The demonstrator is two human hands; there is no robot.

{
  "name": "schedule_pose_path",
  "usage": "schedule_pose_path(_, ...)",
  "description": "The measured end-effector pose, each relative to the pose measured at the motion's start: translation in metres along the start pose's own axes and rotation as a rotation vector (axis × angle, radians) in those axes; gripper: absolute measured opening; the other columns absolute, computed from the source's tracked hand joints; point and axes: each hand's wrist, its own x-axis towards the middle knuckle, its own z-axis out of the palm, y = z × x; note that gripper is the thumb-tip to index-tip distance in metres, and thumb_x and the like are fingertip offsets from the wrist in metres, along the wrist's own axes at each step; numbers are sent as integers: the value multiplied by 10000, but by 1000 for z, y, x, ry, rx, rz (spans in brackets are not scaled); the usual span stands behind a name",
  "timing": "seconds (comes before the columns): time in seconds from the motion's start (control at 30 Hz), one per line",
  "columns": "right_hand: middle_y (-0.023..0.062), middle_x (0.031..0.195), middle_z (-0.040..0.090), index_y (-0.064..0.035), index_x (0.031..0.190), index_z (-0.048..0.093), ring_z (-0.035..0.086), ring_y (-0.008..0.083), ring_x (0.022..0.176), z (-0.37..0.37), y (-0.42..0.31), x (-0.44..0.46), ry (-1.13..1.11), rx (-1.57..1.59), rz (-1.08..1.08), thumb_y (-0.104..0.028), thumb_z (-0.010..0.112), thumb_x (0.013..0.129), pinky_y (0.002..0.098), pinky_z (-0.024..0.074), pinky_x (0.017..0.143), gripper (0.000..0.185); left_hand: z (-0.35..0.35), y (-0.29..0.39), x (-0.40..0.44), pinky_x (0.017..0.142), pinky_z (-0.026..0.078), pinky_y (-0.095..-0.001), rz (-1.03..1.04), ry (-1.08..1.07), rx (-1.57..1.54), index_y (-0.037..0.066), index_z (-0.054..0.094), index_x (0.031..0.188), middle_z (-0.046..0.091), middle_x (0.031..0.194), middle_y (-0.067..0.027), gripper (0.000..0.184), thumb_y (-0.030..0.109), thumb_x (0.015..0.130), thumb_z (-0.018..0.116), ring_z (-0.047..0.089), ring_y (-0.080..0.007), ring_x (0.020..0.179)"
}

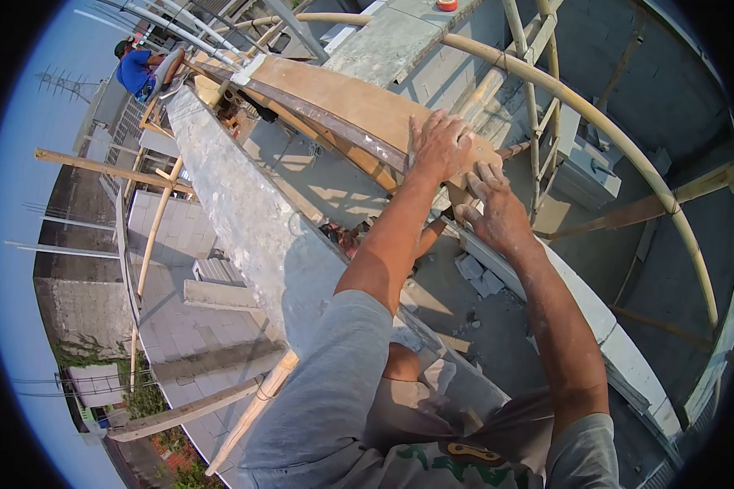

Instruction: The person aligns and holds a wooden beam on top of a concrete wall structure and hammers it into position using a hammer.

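Observation:
A long tan plywood board [342, 94] stretches from the upper left toward me, with a dark wooden beam [326, 122] along its left edge. My left hand [440, 147] lies on the near end of the board, fingers spread over its top face. At the board's near right corner is my right hand [501, 212]. Its fingers rest on top and the thumb is lower, by the end edge, so it grips that corner. Small holes show in the board close to my fingers. The underside at my hands is hidden.
Rough concrete wall top [228, 187] runs along the left, with a drop beyond it. A person in a blue shirt [136, 75] sits at the far end. Bamboo poles [612, 130] cross on the right. Broken blocks [479, 273] lie below. An orange tape roll [447, 5] sits on a ledge.

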Motion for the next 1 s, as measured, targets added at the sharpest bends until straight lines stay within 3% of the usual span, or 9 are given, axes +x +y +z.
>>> schedule_pose_path(0.07, 233, 1499, 371, -17, 1375, 497, 325, 381, 1415, -10, 5, -19, -43, 63, -36, -325, 689, 884, 436, 335, 1140, 610, -6, 3, 0, 1134, 116, -666, -13, -11, 12, 167, 627, 1234, 556, 1378, -18, 407, 432, 953, 496, 371, -245, 1393)
schedule_pose_path(0.1, 229, 1465, 421, -41, 1362, 517, 409, 386, 1357, -5, 14, -31, 11, 123, -46, -336, 681, 893, 439, 367, 1114, 577, -6, 5, 1, 1132, 121, -664, -11, -21, 4, 169, 629, 1229, 559, 1373, -20, 404, 432, 952, 496, 377, -247, 1387)
schedule_pose_path(0.2, 254, 1398, 483, 3, 1344, 511, 511, 398, 1256, -30, 25, -67, -145, 163, 34, -333, 667, 898, 428, 426, 1062, 580, 5, -4, 2, 1136, 52, -668, 15, 38, -68, 197, 659, 1196, 570, 1358, -14, 379, 420, 917, 533, 373, -261, 1380)
schedule_pose_path(0.23, 274, 1282, 572, 13, 1306, 546, 581, 416, 1152, -32, 38, -79, -90, 162, -35, -358, 660, 904, 436, 464, 1005, 559, 2, -3, 2, 1136, 52, -668, 13, 30, -68, 202, 660, 1201, 573, 1355, -14, 384, 428, 919, 530, 374, -262, 1380)
schedule_pose_path(0.33, 282, 1136, 643, 25, 1240, 598, 619, 408, 1085, -55, 67, -109, -381, 179, 278, -392, 657, 900, 441, 484, 956, 541, -1, -2, 1, 1144, 54, -656, 3, -9, -47, 223, 655, 1232, 561, 1368, -11, 410, 463, 929, 517, 359, -257, 1393)
schedule_pose_path(0.43, 272, 1012, 679, 10, 1194, 636, 650, 404, 1006, -42, 95, -138, -334, 157, 432, -420, 649, 900, 443, 498, 912, 520, -4, -1, -1, 1152, 56, -646, 10, -24, -11, 250, 648, 1252, 548, 1382, -7, 416, 483, 940, 502, 350, -252, 1402)
schedule_pose_path(0.57, 252, 984, 688, -35, 1187, 648, 659, 398, 958, -34, 92, -151, -338, 244, 383, -422, 639, 905, 447, 506, 875, 479, -4, -1, 2, 1147, 75, -654, 3, -41, 24, 271, 639, 1256, 546, 1383, -4, 401, 484, 951, 490, 349, -252, 1404)
schedule_pose_path(0.87, 229, 947, 699, -17, 1160, 660, 668, 383, 942, -30, 99, -156, -359, 199, 370, -446, 606, 927, 441, 506, 875, 492, 4, -9, 6, 1130, 123, -669, 40, -9, 89, 273, 636, 1243, 557, 1365, 10, 381, 474, 949, 499, 377, -270, 1390)
schedule_pose_path(1.0, 225, 908, 700, -14, 1118, 674, 672, 382, 924, -30, 104, -156, -413, 220, 373, -440, 601, 929, 440, 507, 866, 472, 1, -6, 5, 1074, 183, -696, 87, 42, 67, 229, 658, 1160, 579, 1311, -9, 365, 464, 957, 466, 439, -238, 1326)
